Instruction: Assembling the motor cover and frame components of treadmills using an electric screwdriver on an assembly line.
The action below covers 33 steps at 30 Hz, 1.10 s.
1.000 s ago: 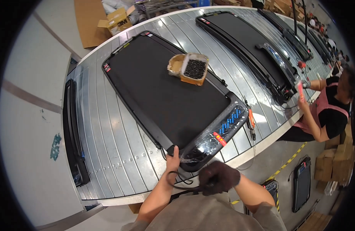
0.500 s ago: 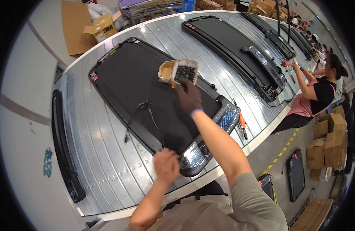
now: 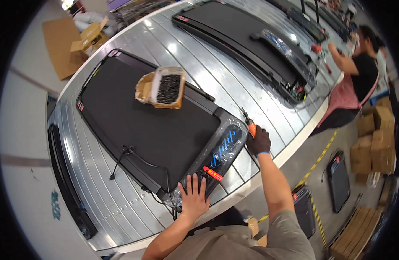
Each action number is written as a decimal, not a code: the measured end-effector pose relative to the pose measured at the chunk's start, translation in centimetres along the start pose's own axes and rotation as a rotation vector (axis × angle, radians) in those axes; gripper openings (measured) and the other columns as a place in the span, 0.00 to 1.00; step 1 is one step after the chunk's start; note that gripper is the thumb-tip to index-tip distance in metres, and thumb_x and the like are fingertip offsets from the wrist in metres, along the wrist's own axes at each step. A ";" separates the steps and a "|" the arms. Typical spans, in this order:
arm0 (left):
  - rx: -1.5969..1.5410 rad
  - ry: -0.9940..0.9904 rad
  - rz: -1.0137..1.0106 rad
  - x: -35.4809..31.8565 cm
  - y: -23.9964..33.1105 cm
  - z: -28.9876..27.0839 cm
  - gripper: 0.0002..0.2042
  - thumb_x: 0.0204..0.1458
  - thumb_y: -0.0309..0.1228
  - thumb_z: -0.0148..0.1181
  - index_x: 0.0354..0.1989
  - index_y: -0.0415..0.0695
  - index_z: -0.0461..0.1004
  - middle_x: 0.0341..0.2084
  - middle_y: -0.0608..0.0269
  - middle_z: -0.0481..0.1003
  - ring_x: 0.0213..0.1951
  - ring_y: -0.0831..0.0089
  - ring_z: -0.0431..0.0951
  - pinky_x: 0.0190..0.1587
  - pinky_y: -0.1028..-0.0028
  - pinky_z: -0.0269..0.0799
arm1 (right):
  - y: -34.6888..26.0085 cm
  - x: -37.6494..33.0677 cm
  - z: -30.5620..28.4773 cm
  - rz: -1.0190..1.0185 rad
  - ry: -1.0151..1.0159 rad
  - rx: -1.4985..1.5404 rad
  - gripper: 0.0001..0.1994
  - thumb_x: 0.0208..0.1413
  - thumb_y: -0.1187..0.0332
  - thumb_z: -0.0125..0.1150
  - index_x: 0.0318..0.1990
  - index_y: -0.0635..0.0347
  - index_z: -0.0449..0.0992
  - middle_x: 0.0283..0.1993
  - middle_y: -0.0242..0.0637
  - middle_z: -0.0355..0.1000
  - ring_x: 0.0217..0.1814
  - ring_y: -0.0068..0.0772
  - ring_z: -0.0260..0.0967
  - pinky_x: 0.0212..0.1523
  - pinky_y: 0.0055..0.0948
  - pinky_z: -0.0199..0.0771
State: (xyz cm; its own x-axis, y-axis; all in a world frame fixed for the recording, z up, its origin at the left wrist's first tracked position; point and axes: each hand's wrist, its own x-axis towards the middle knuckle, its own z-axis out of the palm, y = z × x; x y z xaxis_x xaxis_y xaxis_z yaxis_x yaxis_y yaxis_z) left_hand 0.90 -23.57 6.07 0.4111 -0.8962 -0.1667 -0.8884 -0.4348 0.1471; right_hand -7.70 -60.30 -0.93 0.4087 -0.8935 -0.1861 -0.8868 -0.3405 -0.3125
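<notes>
A flat black treadmill (image 3: 134,115) lies in front of me on the metal-topped line. My left hand (image 3: 194,198), bare and with fingers spread, rests on its plastic-wrapped end cover (image 3: 223,145). Beside the cover's right end, my right hand (image 3: 259,141), in a dark glove, is closed round an orange power screwdriver (image 3: 251,127) whose tip points away from me. A red tag (image 3: 214,173) lies on the wrap near my left fingers. On the belt stands an open box of black screws (image 3: 168,89), and a black cable (image 3: 152,165) trails over the near left edge.
Another treadmill (image 3: 247,50) lies farther along the line, with a person (image 3: 357,71) at its right. Long black parts (image 3: 69,182) stand along the left side. Cartons (image 3: 377,143) and more treadmills (image 3: 338,182) are on the floor at right.
My right hand has left the screw box and taken hold of the screwdriver at the right. My left hand has flattened onto the end cover. The red tag now shows there, and the view has shifted.
</notes>
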 end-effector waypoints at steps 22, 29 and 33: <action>0.245 0.214 0.031 3.9 -18.1 -16.6 0.44 0.55 0.43 0.66 0.76 0.42 0.51 0.74 0.33 0.47 0.76 0.32 0.42 0.71 0.28 0.33 | -17.6 -19.5 -0.1 0.112 -0.289 1.212 0.30 0.42 0.63 0.73 0.53 0.66 0.69 0.41 0.54 0.76 0.42 0.53 0.77 0.45 0.46 0.78; 0.293 0.171 0.026 4.7 -21.8 -18.8 0.42 0.58 0.44 0.63 0.76 0.39 0.52 0.74 0.41 0.51 0.77 0.43 0.45 0.73 0.34 0.28 | -19.1 -20.6 1.5 0.042 -0.337 1.108 0.41 0.43 0.57 0.74 0.62 0.74 0.64 0.52 0.63 0.73 0.56 0.63 0.72 0.57 0.49 0.75; 0.334 0.564 -0.027 15.4 -29.7 -23.7 0.39 0.59 0.43 0.59 0.76 0.43 0.53 0.73 0.45 0.56 0.76 0.46 0.49 0.75 0.40 0.31 | -17.4 -22.1 2.7 -0.022 -0.274 1.115 0.37 0.43 0.59 0.73 0.59 0.67 0.66 0.48 0.60 0.75 0.52 0.65 0.73 0.54 0.52 0.75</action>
State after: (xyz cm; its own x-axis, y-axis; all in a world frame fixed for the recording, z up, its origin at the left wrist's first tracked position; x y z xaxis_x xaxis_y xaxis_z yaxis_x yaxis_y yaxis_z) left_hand 38.48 -26.51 22.20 0.3974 -0.8332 0.3844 -0.8547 -0.4885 -0.1754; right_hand -0.75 -33.86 6.14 0.5757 -0.7506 -0.3243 -0.2503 0.2157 -0.9438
